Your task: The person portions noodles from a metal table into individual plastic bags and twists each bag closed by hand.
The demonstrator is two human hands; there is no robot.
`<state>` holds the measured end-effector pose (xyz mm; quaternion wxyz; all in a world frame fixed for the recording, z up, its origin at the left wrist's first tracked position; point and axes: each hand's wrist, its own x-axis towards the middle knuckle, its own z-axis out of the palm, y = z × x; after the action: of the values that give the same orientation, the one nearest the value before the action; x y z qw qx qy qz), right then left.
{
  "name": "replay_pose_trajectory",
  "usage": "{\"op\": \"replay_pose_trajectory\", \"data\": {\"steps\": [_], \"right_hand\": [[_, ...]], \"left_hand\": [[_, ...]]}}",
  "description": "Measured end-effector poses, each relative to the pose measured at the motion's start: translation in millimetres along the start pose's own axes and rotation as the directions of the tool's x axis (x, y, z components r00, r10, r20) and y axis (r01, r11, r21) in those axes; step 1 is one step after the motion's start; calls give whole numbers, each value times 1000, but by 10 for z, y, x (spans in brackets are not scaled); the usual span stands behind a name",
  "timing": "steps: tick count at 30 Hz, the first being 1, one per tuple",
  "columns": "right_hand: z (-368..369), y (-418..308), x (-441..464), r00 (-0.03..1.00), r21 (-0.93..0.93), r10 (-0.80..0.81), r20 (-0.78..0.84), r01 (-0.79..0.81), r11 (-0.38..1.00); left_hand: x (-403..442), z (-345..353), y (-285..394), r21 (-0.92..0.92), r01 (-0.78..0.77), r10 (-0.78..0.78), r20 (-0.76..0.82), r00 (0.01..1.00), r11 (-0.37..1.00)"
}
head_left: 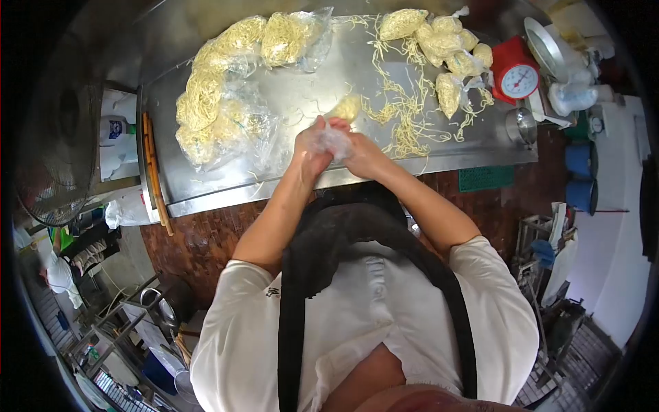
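Note:
Both hands meet at the near edge of the steel table, around a clear plastic bag of noodles (346,108). My left hand (312,147) is closed on the bag's gathered plastic, and my right hand (361,155) grips the same plastic from the other side. The bag's crumpled top (329,142) bunches between my palms, while its yellow noodle-filled end points away from me. Some of my fingertips are hidden behind the plastic. Loose noodles (410,130) lie strewn just right of my hands.
Large bags of noodles (206,96) line the table's left and back. Smaller tied noodle bags (439,41) pile at the back right, beside a red dial scale (516,77). A metal bowl (522,127) sits at the right end; wooden sticks (155,172) lie along the left edge.

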<state>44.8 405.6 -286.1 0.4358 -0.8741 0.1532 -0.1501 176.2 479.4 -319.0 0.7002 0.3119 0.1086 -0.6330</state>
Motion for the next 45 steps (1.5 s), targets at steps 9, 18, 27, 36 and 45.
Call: {"op": "replay_pose_trajectory", "data": {"steps": [9, 18, 27, 36, 45], "right_hand": [[95, 400, 82, 965, 118, 223, -136, -207, 971], [574, 767, 423, 872, 235, 343, -349, -273, 933], [527, 712, 344, 979, -98, -6, -206, -14, 995], [400, 892, 500, 808, 453, 441, 392, -586, 672], [337, 567, 266, 999, -109, 16, -38, -20, 994]], "left_hand": [[-211, -5, 252, 888, -214, 55, 257, 965, -408], [312, -495, 239, 758, -278, 70, 391, 918, -590], [282, -674, 145, 860, -266, 310, 421, 853, -436], [222, -730, -62, 896, -441, 570, 391, 723, -57], [409, -856, 47, 956, -247, 376, 173, 911, 159]]}}
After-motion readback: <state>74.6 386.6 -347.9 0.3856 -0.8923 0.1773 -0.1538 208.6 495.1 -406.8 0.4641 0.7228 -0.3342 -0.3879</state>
